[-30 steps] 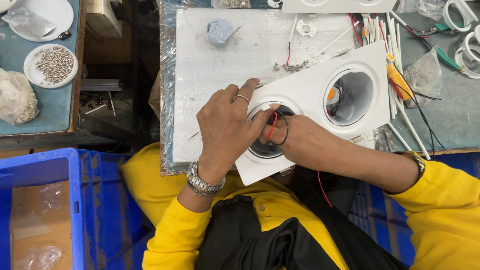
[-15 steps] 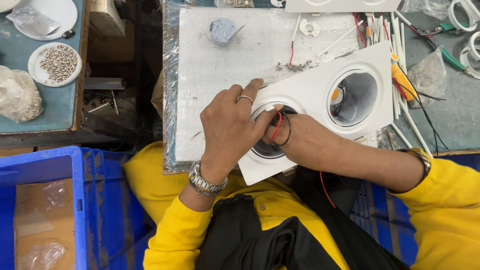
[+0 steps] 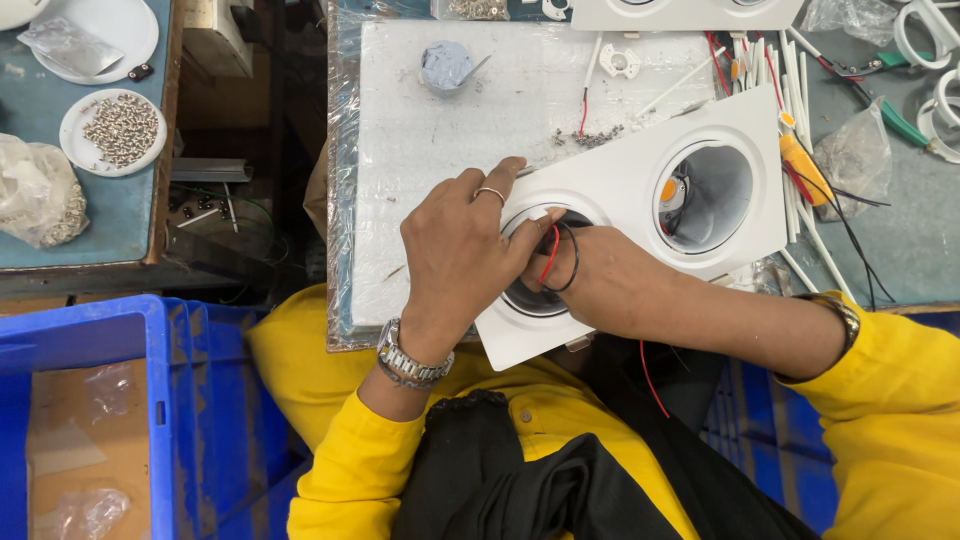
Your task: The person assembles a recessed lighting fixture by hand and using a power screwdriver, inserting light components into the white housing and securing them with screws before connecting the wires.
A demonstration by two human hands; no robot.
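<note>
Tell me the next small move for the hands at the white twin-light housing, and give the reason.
Probably tuck the red and black wires down into the near opening: both the left hand and right hand pinch them at its rim, and they loop above the white housing.

You are in a small assembly workshop for light fittings: in front of you on the table (image 3: 880, 250) lies a white twin downlight housing (image 3: 640, 190) with loose red and black wires (image 3: 556, 252), on a foam sheet (image 3: 470, 130) wrapped in clear film. Around it you can see a plate of small screws (image 3: 120, 130), a little tub of grey paste (image 3: 445, 66), a bundle of white tubes (image 3: 775, 75), green-handled pliers (image 3: 900, 120) and more white fixture rings (image 3: 925, 35). Blue plastic crates (image 3: 170, 420) stand beside your knees.
</note>
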